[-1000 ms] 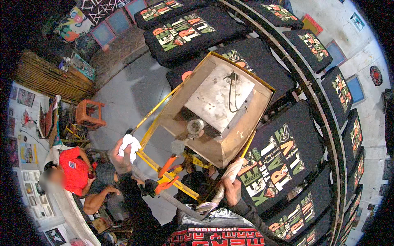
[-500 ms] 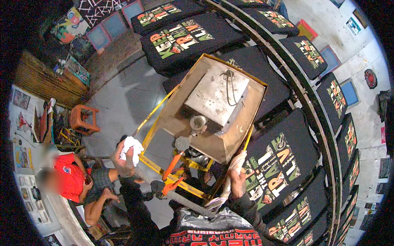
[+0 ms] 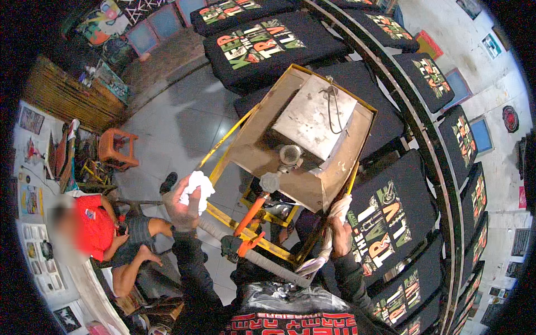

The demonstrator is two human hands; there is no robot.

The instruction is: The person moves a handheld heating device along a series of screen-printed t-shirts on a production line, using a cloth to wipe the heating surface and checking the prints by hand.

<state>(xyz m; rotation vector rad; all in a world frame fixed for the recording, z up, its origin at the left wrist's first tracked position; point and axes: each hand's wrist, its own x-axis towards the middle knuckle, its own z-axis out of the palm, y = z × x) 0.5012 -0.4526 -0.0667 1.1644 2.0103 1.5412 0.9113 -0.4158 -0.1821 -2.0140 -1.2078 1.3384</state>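
Observation:
A yellow metal frame (image 3: 223, 221) carries a tan, tray-like hood (image 3: 254, 153) with a stained silver metal box (image 3: 315, 114) on top. My left hand (image 3: 181, 206) is closed round a bunched white cloth (image 3: 197, 188) at the frame's left near corner. On the other side, my right hand (image 3: 339, 234) grips a pale cloth (image 3: 338, 211) wound along the frame's yellow bar. Between my hands, an orange hose-like piece (image 3: 250, 215) runs from a round metal fitting (image 3: 269, 182) toward a grey-wrapped crossbar (image 3: 268, 267). Under the hood lies a black shirt (image 3: 363, 84), partly hidden.
Black printed shirts (image 3: 268, 47) lie on boards along both sides of a long curved rail (image 3: 416, 103). At left, a seated person in a red shirt (image 3: 95, 223) is near an orange stool (image 3: 119, 149). Tiled floor (image 3: 195, 123) lies left of the hood.
The whole view has shifted, so the hood, frame and my hands appear farther right and slightly higher. Both hands keep their grip on the cloths.

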